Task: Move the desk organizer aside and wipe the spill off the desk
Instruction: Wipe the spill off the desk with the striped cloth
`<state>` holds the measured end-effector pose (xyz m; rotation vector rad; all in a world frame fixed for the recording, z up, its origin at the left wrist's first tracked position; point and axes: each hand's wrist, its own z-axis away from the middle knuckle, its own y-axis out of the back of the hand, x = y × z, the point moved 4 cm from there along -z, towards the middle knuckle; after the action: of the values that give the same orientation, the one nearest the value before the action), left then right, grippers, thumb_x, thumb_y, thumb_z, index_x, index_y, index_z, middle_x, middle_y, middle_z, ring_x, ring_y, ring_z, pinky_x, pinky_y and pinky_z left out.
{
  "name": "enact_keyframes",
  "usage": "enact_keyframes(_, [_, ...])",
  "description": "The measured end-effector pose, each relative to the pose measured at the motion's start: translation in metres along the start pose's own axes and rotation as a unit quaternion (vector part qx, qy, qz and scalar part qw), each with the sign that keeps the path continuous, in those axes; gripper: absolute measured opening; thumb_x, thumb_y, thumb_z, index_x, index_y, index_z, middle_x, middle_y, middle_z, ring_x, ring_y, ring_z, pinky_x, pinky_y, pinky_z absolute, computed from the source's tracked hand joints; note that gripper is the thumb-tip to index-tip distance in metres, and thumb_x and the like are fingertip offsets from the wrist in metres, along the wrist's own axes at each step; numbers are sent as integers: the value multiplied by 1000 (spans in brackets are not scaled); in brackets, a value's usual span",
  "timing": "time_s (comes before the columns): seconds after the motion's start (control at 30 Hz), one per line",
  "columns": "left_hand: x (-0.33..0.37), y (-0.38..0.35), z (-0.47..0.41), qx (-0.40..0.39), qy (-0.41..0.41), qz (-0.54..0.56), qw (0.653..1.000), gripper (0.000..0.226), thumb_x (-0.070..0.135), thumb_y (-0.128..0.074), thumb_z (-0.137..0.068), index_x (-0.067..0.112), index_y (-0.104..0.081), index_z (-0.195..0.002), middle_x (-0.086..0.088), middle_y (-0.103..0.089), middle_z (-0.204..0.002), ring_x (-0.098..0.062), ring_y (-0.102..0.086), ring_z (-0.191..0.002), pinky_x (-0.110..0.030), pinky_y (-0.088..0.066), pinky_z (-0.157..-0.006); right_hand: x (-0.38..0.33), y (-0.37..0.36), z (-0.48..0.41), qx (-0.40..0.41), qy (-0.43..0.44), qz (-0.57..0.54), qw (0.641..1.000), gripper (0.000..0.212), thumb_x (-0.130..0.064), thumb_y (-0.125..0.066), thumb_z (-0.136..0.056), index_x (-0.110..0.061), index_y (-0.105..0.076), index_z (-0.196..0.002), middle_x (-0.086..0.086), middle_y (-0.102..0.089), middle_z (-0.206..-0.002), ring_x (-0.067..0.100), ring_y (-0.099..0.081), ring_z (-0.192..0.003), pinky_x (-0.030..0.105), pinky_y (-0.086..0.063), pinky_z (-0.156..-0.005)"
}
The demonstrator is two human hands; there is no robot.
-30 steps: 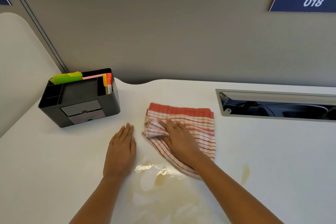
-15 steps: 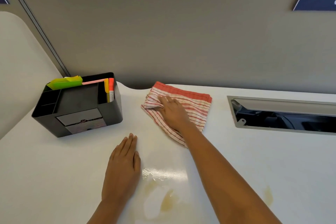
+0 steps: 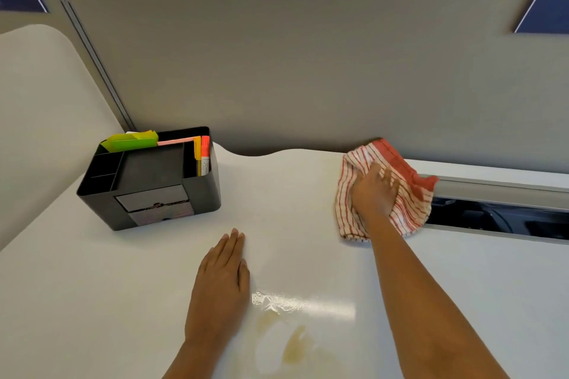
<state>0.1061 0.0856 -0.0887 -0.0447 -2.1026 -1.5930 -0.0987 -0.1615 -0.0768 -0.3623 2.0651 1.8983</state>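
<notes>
Organizer: black, boxy, open top, sits far left on the white desk, close to the grey partition. Front face has what look like two small drawers, both closed. Top is split into several compartments: small empty slots on the left, a large middle bay that looks empty, and a narrow slot on the right.

Contents: green sticky pad at the back left, a pink strip along the back edge, and two markers upright in the right slot: one yellow, one orange.

Spill: one yellowish puddle at near centre, glossy wet sheen just above it. Not under the cloth. Well apart from the organizer.

Cloth: one, white with red stripes and a solid red border, bunched up at far right, its right edge hanging over the cable slot in the desk.

Hands: two. Right hand lies palm-down on the cloth, fingers loosely spread, pressing it to the desk. Slightly motion-blurred. Left hand lies flat on the bare desk, fingers together, its edge just beside the spill, holding nothing.
</notes>
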Motion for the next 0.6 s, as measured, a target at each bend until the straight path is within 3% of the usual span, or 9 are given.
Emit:
enact_keyframes(0.13, [0,0,1,-5,6,8,1000,48,19,-30,-96,20,-28,-144,8,-26,-154,-7,-19,-142,-24,-12,-118,3,2,58,0,32,12,999,52,-30,-23,-99,-7,-19,-145,22,-28,-151,36,-21,-142,46,-10,-118])
enact_keyframes(0.23, [1,2,2,-2,-2,0,1000,47,18,-31,-97,18,-30,-143,5,-28,-153,-10,-22,-142,-26,-14,-118,-7,-4,112,-63,129,-3,990,52,-37,-15,-99,-18,-17,-147,14,-24,-155,33,-17,-144,46,-9,-118])
enact_keyframes(0.37, [2,3,1,1,-3,-2,1000,47,19,-30,-97,16,-30,-144,3,-29,-153,-12,-23,-142,-27,-14,-118,-4,-2,156,-128,275,4,953,51,-45,-14,-98,-28,-17,-146,2,-25,-156,21,-18,-145,34,-3,-116])
enact_keyframes(0.5, [1,3,2,8,-7,-5,1000,47,20,-28,-97,16,-29,-144,3,-28,-153,-10,-22,-142,-26,-12,-118,12,9,134,-75,195,-49,977,42,-39,-18,-99,-21,-32,-134,9,-48,-141,27,-44,-130,41,-28,-113])
enact_keyframes(0.6, [0,0,1,3,-8,-5,1000,47,20,-25,-98,17,-27,-145,4,-25,-155,-9,-19,-143,-25,-11,-119,0,6,101,-68,113,-33,991,50,-38,-20,-100,-14,-25,-143,15,-32,-151,32,-29,-140,45,-20,-117])
